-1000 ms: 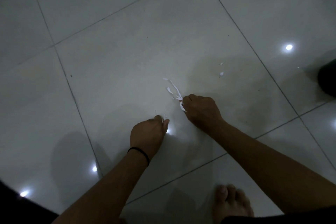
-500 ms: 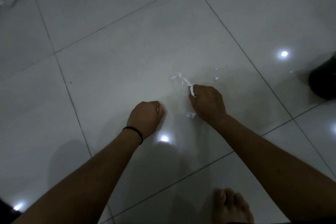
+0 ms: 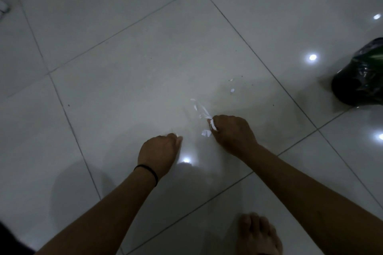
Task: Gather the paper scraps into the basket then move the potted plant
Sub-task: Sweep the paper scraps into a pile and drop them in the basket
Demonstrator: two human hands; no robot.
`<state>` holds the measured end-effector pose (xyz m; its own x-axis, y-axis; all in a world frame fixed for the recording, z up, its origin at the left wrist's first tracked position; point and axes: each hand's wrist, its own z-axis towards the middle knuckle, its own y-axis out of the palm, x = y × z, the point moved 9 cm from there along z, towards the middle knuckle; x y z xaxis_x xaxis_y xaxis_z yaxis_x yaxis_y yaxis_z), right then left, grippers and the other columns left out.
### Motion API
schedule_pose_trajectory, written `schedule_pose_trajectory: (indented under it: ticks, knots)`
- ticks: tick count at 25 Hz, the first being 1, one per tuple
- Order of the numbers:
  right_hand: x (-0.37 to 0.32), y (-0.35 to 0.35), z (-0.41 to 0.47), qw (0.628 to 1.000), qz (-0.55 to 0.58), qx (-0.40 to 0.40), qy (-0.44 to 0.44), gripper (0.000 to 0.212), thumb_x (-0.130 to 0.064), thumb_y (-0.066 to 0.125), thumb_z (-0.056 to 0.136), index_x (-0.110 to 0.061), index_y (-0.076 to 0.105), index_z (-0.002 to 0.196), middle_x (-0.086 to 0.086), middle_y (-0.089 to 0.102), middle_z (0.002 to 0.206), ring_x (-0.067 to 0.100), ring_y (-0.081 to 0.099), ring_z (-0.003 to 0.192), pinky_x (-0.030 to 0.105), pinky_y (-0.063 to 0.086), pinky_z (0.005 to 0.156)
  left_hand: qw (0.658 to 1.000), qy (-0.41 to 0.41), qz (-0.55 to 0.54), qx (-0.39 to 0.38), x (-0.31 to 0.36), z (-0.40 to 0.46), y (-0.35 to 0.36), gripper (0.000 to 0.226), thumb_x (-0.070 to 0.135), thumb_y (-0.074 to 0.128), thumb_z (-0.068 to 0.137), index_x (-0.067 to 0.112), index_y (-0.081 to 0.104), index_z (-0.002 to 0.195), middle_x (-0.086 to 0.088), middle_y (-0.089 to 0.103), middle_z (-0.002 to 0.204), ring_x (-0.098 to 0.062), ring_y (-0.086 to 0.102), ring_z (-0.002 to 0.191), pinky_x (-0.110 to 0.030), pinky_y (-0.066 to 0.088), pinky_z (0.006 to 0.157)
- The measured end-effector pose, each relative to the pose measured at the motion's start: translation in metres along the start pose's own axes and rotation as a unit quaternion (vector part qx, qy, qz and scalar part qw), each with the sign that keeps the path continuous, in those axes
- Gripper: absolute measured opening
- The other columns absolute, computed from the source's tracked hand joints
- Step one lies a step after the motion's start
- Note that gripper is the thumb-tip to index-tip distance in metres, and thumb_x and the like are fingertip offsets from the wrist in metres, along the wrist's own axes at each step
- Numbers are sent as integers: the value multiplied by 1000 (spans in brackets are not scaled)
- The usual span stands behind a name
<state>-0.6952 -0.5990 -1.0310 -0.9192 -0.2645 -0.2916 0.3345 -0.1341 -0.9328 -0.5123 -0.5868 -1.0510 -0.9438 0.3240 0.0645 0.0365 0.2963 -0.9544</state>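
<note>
Small white paper scraps (image 3: 199, 107) lie scattered on the glossy grey floor tiles. My right hand (image 3: 233, 131) is closed around white paper scraps that stick out by its thumb. One loose scrap (image 3: 206, 133) lies just left of that hand. Two tiny scraps (image 3: 232, 90) lie farther off, up and to the right. My left hand (image 3: 159, 153), with a black band on its wrist, is curled with fingertips pinched on the floor; whether it holds paper is unclear. A dark basket lined with a black plastic bag (image 3: 360, 76) stands at the right edge. The potted plant is out of view.
My bare right foot (image 3: 259, 234) rests on the tile at the bottom right. A pale object (image 3: 3, 7) shows at the far left edge. Ceiling lights reflect as bright spots on the floor.
The view has shifted so that more of the basket shows at the right. My right hand has gathered more scraps into its grip. My left hand stays pinched near the floor.
</note>
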Motion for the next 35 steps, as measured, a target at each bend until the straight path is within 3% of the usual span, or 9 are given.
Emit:
schedule_pose_trajectory:
  ticks: [3,5,10,14,17,20,23,28,35]
  knots:
    - [-28,12,-10,998,-17,-44,-36,35,-36,50,92,-20,51,61,1,53,53,24,51,39,24,20,45,998,23,25,-48,9,4,6,39,31,38,89,13,70,77,-8,65,60,-29,61,48,-27,41,42]
    - [-29,24,-14,995,-48,-81,-18,33,-33,57,91,-20,52,61,2,52,52,24,51,37,24,20,44,997,9,43,-59,9,7,4,11,18,71,72,13,67,64,-5,60,51,-25,57,39,-23,39,36]
    - [-21,32,-13,984,-106,-141,21,36,-35,50,91,-20,54,59,1,52,51,24,50,35,24,20,43,997,-9,39,-62,6,8,2,28,-2,84,43,11,61,52,-7,54,42,-26,53,33,-23,38,32]
    - [-23,38,-8,973,-134,-187,18,32,-24,77,75,-18,56,53,1,50,44,21,46,30,22,17,44,997,14,37,-73,8,8,2,30,-3,86,46,9,59,53,-7,52,42,-26,51,32,-24,39,32]
    - [-24,41,-3,964,-115,-241,5,19,-25,69,87,-13,71,73,5,65,62,23,59,51,25,29,49,997,-23,-56,-55,5,17,-12,19,21,62,90,11,61,74,-9,62,65,-29,62,59,-29,49,52]
    - [17,25,13,973,78,-181,121,41,-32,43,98,-4,68,81,17,67,83,32,54,71,33,34,63,989,-22,-146,12,15,33,-29,36,25,40,102,10,59,75,-16,65,73,-35,61,70,-36,47,65]
    - [46,-1,21,980,95,-99,147,51,-41,25,90,-10,60,69,22,68,79,40,60,73,33,31,62,983,-12,-176,58,33,54,-48,39,27,42,101,14,48,65,-18,63,67,-30,51,61,-34,41,61]
    - [78,-53,17,971,93,10,220,36,-25,46,98,-21,43,62,19,66,68,35,59,63,28,25,58,980,59,-165,90,95,92,-85,42,28,42,100,18,39,60,-11,54,58,-32,52,59,-30,29,57]
    - [121,-137,-70,943,-18,160,291,38,-26,42,94,-11,55,61,11,55,51,27,48,44,26,21,52,942,285,-116,132,228,84,-123,38,31,43,100,18,41,64,-7,53,56,-24,41,52,-31,33,54]
